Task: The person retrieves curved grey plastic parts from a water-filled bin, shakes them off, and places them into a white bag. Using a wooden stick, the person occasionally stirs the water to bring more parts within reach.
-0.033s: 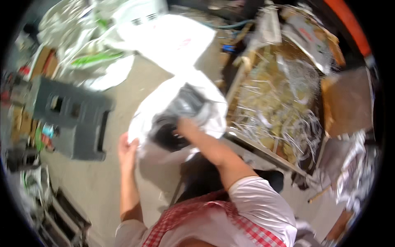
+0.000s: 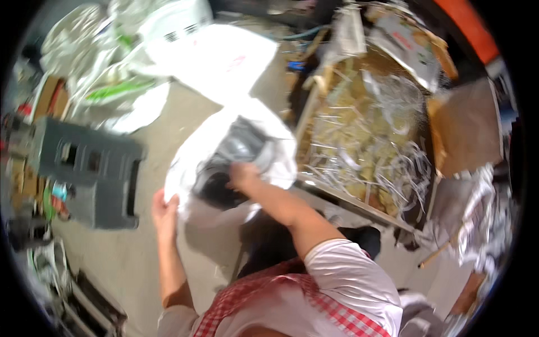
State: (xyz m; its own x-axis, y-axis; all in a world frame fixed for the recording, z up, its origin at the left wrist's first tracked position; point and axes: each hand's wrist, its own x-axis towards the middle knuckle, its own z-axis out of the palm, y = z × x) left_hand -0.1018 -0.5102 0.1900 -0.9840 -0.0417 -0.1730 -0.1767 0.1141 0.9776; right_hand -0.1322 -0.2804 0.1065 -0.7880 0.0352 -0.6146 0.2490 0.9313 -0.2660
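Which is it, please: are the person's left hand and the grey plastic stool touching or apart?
Apart: the head view shows a strip of floor between the left hand and the grey plastic stool to its left.

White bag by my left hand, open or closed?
The white bag is open: its mouth is spread, dark material shows inside, your right hand reaches in, your left hand is at the rim.

A sack (image 2: 182,160) stands at the centre, with bundled contents (image 2: 245,140) and the right hand (image 2: 243,177) in it and the left hand (image 2: 164,209) at its left edge; left of it, a step stool (image 2: 119,150); right, a box (image 2: 359,203) of loose strips (image 2: 412,177); beyond, a flat sheet (image 2: 233,56), with heaped bags (image 2: 70,48) to the sheet's left.
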